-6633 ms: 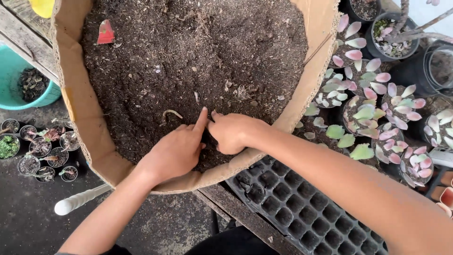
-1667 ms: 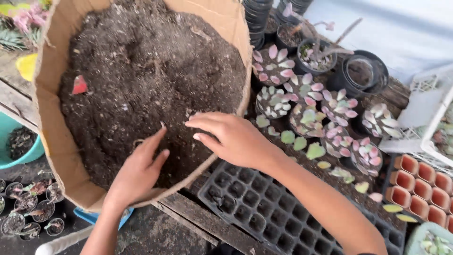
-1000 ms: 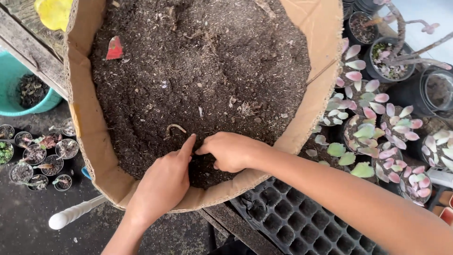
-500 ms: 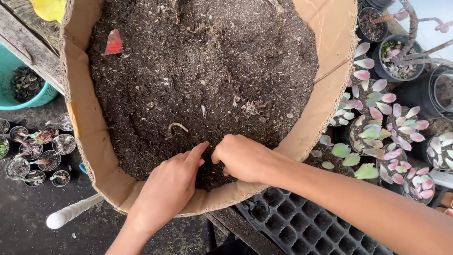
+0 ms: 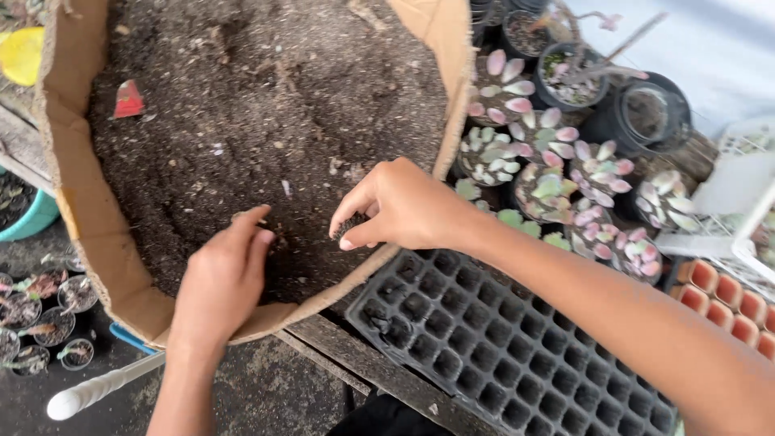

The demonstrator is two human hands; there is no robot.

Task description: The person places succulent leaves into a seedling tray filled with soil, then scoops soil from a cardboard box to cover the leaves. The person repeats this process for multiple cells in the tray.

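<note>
Dark potting soil (image 5: 266,121) fills a cardboard-walled tub (image 5: 89,234). Right hand (image 5: 404,206) pinches a small clump of soil (image 5: 351,224) between thumb and fingertips, just above the tub's near rim. Left hand (image 5: 222,278) rests loosely curled on the soil, grasping nothing. Black seedling tray (image 5: 500,355) lies directly below the right hand; pink-green succulents (image 5: 557,173) sit beyond its wrist.
</note>
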